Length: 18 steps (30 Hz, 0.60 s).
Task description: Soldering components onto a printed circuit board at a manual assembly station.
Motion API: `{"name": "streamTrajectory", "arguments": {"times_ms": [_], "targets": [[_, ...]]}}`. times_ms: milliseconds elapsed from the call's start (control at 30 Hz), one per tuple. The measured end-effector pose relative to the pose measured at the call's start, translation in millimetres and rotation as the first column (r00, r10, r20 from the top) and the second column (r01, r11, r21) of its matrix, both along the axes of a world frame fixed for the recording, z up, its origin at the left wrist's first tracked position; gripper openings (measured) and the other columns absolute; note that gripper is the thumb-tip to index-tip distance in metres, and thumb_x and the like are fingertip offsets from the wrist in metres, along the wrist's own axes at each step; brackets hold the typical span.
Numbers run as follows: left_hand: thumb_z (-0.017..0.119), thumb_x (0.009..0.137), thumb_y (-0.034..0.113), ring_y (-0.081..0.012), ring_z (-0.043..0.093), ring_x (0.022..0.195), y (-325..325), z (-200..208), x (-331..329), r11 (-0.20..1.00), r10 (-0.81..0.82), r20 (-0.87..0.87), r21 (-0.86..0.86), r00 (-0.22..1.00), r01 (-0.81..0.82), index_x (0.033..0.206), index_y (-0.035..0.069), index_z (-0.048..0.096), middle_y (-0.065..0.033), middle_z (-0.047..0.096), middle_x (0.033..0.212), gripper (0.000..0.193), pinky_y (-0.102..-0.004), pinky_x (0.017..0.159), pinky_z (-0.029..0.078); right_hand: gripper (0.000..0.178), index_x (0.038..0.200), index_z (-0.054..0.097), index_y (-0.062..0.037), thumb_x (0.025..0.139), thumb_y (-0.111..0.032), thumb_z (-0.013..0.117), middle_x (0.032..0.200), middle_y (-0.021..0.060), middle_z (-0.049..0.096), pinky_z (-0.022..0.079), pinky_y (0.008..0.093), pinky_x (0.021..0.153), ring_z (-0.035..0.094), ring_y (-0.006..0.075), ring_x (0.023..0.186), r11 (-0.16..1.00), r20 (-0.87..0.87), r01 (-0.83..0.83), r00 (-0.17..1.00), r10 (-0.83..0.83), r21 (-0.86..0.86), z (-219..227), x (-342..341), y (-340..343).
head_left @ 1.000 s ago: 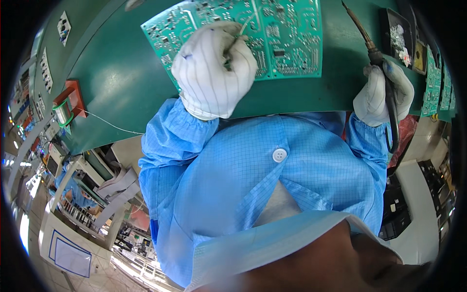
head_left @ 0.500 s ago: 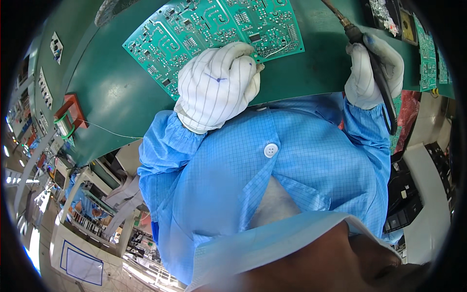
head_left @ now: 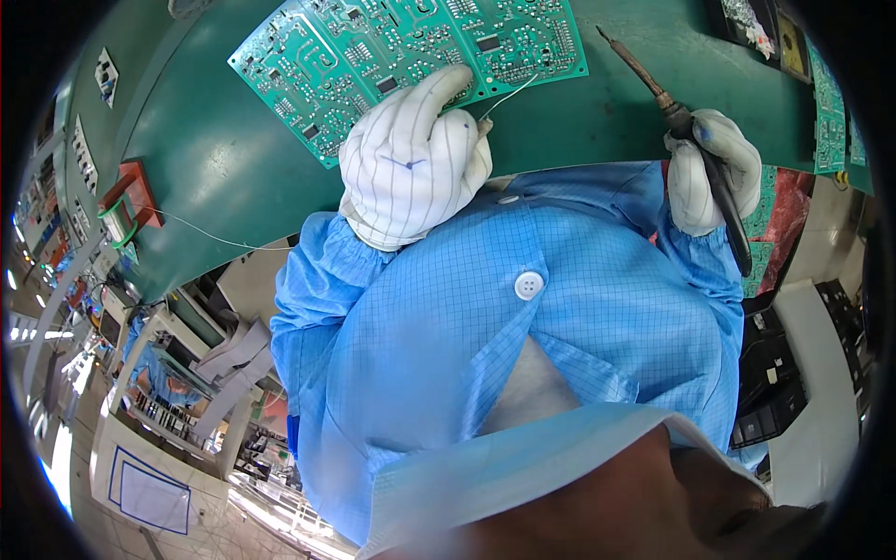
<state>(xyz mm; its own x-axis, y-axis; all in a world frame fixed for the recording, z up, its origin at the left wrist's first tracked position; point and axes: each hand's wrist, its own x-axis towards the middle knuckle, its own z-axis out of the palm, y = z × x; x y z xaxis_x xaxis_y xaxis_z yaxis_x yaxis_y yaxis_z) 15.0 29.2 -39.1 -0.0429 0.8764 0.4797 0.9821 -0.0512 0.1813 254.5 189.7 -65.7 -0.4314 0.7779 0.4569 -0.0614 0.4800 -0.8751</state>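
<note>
My left hand (head_left: 411,163), in a white striped glove, is closed at the near edge of a large green circuit board (head_left: 327,70). Thin solder wire (head_left: 509,96) sticks out from its fingertips toward the upper right, its far end over the board. In my right hand (head_left: 717,168), also gloved, is a soldering iron (head_left: 679,119) with a black handle. Its narrow, darkened tip points up and left, right of the board and apart from it. My left palm and the wire inside it are hidden.
A solder spool (head_left: 118,226) on a red holder (head_left: 140,191) stands at the left, its wire trailing toward my left sleeve. More green boards (head_left: 829,112) lie at the far right. A dark tray (head_left: 742,23) with a metal sponge is at the upper right.
My right hand has come down slightly with the soldering iron, so its tip now shows. My left hand has shifted a little down and left, and the wire end sits lower along the board's edge.
</note>
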Motion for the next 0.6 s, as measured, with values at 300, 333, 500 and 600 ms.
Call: {"name": "streamTrajectory", "arguments": {"times_ms": [300, 333, 500, 600], "targets": [[0.07, 0.065, 0.005, -0.0281, 0.068, 0.086, -10, -2, 3, 0.999, -0.027, 0.09, 0.025, 0.996, 0.025, 0.076, 0.005, 0.052, -0.0139, 0.066, 0.105, 0.021, -0.0357, 0.074, 0.058, 0.031, 0.097, 0.061, 0.001, 0.068, 0.007, 0.07, 0.092, 0.017, 0.065, 0.054, 0.0343, 0.073, 0.065, 0.0257, 0.079, 0.997, 0.006, -0.015, 1.0, 0.016, -0.072, 2, -1, -2], [0.07, 0.065, 0.005, -0.0281, 0.068, 0.086, -11, -2, 3, 0.999, -0.024, 0.09, 0.027, 0.996, 0.022, 0.076, 0.005, 0.052, -0.0139, 0.066, 0.105, 0.021, -0.0357, 0.074, 0.058, 0.031, 0.097, 0.061, 0.001, 0.068, 0.007, 0.07, 0.092, 0.0171, 0.065, 0.054, 0.0345, 0.074, 0.065, 0.0257, 0.079, 0.997, -0.017, -0.002, 1.0, 0.001, -0.077, 1, -2, -2], [0.073, 0.067, 0.008, -0.0266, 0.067, 0.085, -6, -5, 8, 0.999, 0.021, 0.062, 0.044, 0.998, -0.024, 0.079, 0.006, 0.055, -0.0114, 0.065, 0.102, 0.021, -0.0353, 0.073, 0.058, 0.029, 0.096, 0.062, 0.0015, 0.068, 0.007, 0.069, 0.09, 0.0169, 0.065, 0.053, 0.0327, 0.07, 0.064, 0.0239, 0.076, 0.997, -0.034, -0.073, 0.997, 0.073, 0.005, 9, -4, 6], [0.074, 0.069, 0.01, -0.0257, 0.066, 0.083, 0, -9, 11, 0.993, 0.056, 0.02, 0.1, 0.998, -0.058, 0.081, 0.008, 0.057, -0.0099, 0.065, 0.1, 0.022, -0.035, 0.072, 0.057, 0.03, 0.1, 0.059, 0.0031, 0.071, 0.009, 0.058, 0.09, 0.023, 0.06, 0.051, 0.0316, 0.064, 0.061, 0.0253, 0.076, 0.927, 0.125, -0.374, 0.92, 0.372, -0.013, 30, 0, 26]]}}
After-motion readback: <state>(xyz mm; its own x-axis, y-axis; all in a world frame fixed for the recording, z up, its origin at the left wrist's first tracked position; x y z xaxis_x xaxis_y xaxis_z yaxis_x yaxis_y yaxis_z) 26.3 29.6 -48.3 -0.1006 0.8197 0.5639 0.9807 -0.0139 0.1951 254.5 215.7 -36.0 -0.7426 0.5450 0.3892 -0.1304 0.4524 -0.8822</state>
